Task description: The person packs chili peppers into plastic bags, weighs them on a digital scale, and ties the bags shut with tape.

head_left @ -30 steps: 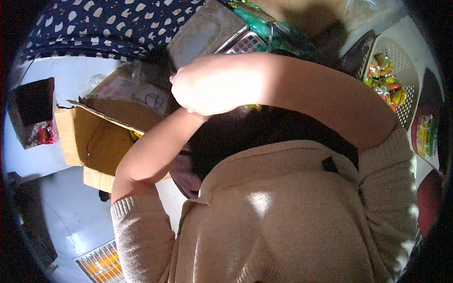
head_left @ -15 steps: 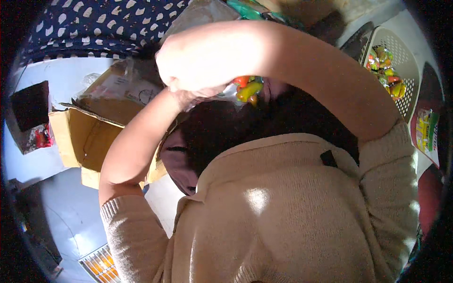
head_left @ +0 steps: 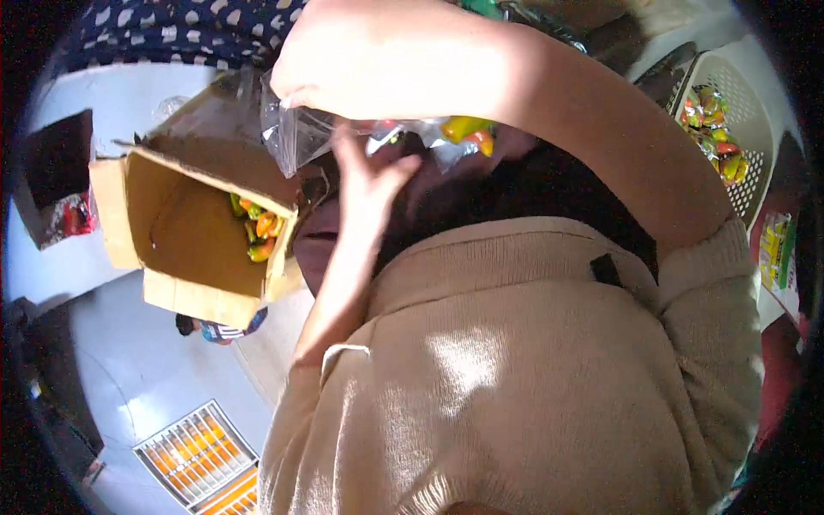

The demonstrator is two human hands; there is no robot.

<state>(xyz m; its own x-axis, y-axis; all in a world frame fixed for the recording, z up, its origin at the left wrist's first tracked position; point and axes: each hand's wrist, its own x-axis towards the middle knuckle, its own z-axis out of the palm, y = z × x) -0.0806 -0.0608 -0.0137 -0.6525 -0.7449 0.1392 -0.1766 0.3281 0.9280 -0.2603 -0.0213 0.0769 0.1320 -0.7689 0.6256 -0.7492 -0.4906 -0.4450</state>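
A clear plastic bag (head_left: 296,142) hangs from my right hand (head_left: 343,64), whose fingers are closed on its edge. Strong light washes out much of that hand. Just below it, my left hand (head_left: 367,176) is open, its thumb spread away from the fingers; the farther fingertips are partly hidden by my right hand and the plastic. Green, yellow and red peppers (head_left: 468,130) in clear plastic show under my right forearm, above my dark-clothed lap. Whether they lie in the same bag that my right hand grips, I cannot tell.
An open cardboard box (head_left: 184,227) to the left has loose peppers (head_left: 257,227) inside. At the far right a beige perforated basket (head_left: 745,112) holds bagged peppers (head_left: 717,133). A glowing orange heater with a grille (head_left: 196,453) is at the lower left. Dotted dark fabric (head_left: 163,39) is at the top left.
My left hand has drawn away from my right and spread its fingers. My right hand has risen slightly, and more clear plastic shows. Peppers in the cardboard box have come into sight.
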